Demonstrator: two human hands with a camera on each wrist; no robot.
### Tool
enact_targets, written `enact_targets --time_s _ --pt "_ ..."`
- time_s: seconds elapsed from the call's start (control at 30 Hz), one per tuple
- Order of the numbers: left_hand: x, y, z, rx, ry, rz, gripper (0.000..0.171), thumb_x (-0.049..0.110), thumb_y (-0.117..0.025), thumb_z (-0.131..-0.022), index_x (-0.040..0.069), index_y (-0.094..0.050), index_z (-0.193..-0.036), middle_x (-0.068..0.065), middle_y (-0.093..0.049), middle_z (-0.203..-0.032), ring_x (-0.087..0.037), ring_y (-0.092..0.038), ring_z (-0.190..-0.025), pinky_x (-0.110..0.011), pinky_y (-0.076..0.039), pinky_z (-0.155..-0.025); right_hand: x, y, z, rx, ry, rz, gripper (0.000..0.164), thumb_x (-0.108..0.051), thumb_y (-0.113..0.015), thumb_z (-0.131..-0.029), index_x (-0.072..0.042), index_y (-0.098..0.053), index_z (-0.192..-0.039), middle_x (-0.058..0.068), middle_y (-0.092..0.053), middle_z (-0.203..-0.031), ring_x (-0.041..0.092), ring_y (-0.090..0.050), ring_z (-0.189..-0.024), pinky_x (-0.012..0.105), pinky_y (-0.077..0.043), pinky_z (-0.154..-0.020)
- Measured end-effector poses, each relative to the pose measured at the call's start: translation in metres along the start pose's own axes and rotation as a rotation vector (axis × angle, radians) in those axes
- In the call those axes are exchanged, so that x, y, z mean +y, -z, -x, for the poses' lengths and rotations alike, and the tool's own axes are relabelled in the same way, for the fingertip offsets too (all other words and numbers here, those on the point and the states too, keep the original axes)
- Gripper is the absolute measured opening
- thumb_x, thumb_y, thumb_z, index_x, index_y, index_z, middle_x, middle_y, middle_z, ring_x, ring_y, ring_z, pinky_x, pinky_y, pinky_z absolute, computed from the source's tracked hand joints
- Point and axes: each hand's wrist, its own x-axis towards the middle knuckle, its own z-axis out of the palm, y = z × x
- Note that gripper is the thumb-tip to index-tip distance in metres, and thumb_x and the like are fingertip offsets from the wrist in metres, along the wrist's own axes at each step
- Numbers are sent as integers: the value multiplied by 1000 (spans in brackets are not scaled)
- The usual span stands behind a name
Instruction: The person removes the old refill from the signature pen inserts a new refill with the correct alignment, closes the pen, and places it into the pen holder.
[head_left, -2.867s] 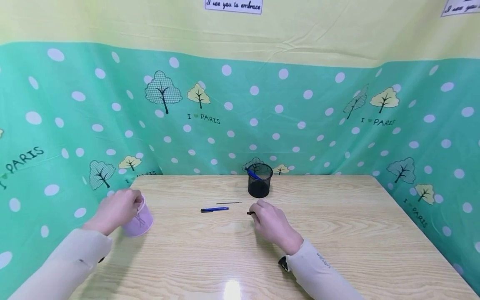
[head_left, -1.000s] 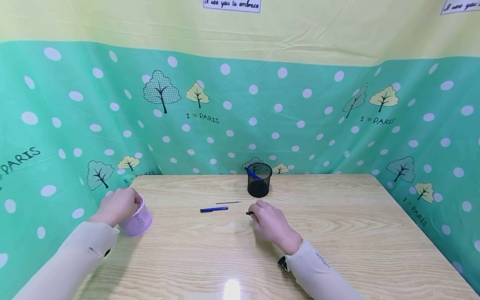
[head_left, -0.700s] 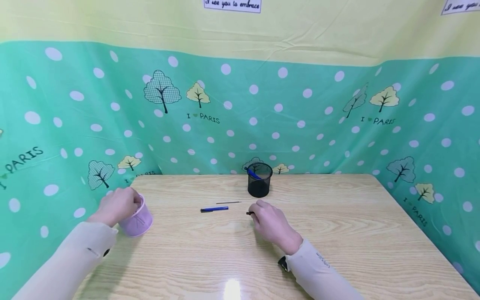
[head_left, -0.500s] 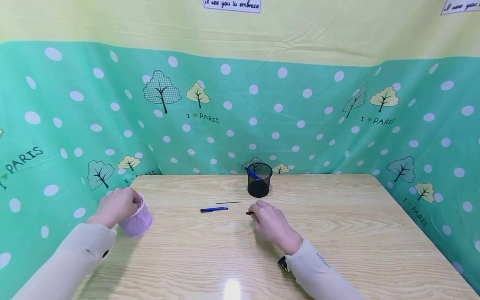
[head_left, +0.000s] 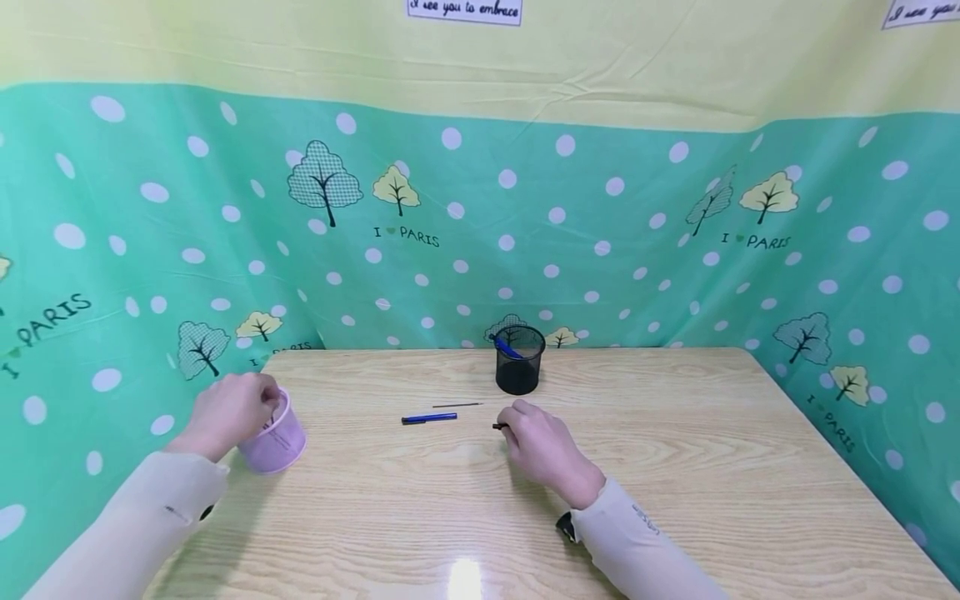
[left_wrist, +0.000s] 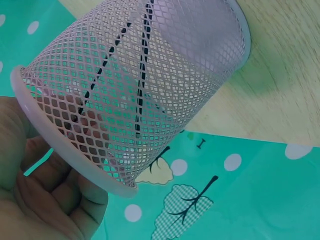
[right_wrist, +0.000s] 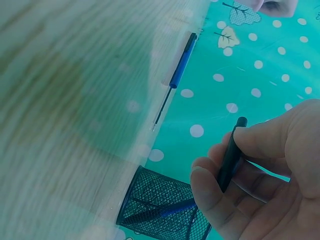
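Note:
In the head view my left hand [head_left: 232, 412] reaches over the rim of a lilac mesh pen cup [head_left: 273, 446], fingertips inside. Through the mesh in the left wrist view, two thin dark pen refills [left_wrist: 143, 65] stand slanted; the top of one meets my curled fingers, which pinch it. My right hand [head_left: 546, 450] is near the table's middle and grips a black pen [right_wrist: 231, 160] between thumb and fingers; only its end shows in the head view. A blue pen [head_left: 429, 418] and a thin refill [head_left: 457, 406] lie to the left of that hand.
A black mesh pen cup [head_left: 517, 377] stands at the back of the wooden table [head_left: 660, 417], with a blue pen [head_left: 506, 347] leaning in it. Green dotted cloth [head_left: 450, 208] hangs behind and on both sides.
My left hand has lifted slightly at the lilac cup, and the dark lines seen through its mesh went from crossed to nearly parallel. The right hand stays in place with the black pen.

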Motion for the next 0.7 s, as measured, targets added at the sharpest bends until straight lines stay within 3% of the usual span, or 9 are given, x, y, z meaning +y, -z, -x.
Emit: enact_targets --time_s 0.17,0.5,0.7 --pt "2 1 0 42 -10 12 13 8 -61 -85 4 -70 -94 -13 -67 -85 -25 -57 -66 -39 -46 -52 1 0 0 -5 -3 -4 8 -9 -63 -90 -13 -68 -95 -7 -55 -82 7 -52 -70 25 -48 -58" --pt "8 5 0 234 -63 15 17 2 -57 -83 2 -67 -96 -20 -67 -92 -34 -60 -69 -49 -47 -54 1 0 0 4 -7 5 8 -9 -63 -90 -13 -68 -94 -7 -55 -83 6 -52 -70 25 -49 -59" --pt "13 10 1 274 -86 14 11 -3 -57 -80 3 -60 -88 -15 -63 -81 -28 -53 -61 -42 -43 -50 1 0 0 7 -10 -2 8 -9 -63 -90 -13 -68 -94 -7 -55 -82 7 -53 -71 26 -49 -60"
